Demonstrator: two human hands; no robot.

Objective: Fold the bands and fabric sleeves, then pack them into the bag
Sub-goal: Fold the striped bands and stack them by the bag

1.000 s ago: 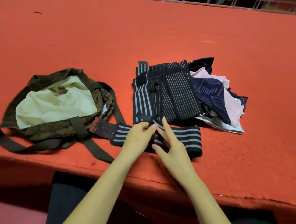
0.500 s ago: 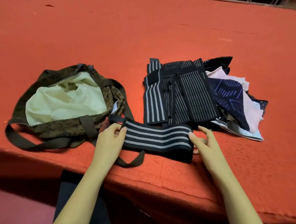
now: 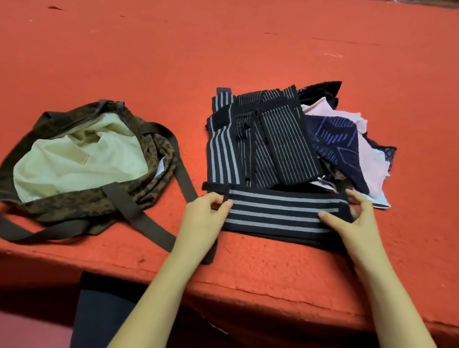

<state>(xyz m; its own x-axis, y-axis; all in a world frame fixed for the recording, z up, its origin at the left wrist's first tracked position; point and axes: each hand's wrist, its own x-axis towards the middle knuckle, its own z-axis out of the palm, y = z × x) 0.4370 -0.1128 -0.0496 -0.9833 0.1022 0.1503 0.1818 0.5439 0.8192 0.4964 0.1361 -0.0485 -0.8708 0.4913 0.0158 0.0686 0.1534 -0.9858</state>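
The striped band (image 3: 283, 216) is now lying stretched flat on the tabletop (image 3: 236, 47), just in front of the fabric pile (image 3: 268, 144), as both hands have been sliding outward from its middle. The left hand (image 3: 203, 222) is pinching its left end and the right hand (image 3: 358, 230) is gripping its right end, so another fold is looking likely before the open camouflage bag (image 3: 83, 209).

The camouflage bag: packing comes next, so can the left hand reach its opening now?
Probably yes: the camouflage bag lies open beside the left hand, with only its own flat strap between; the hand would first release the striped band it pinches.
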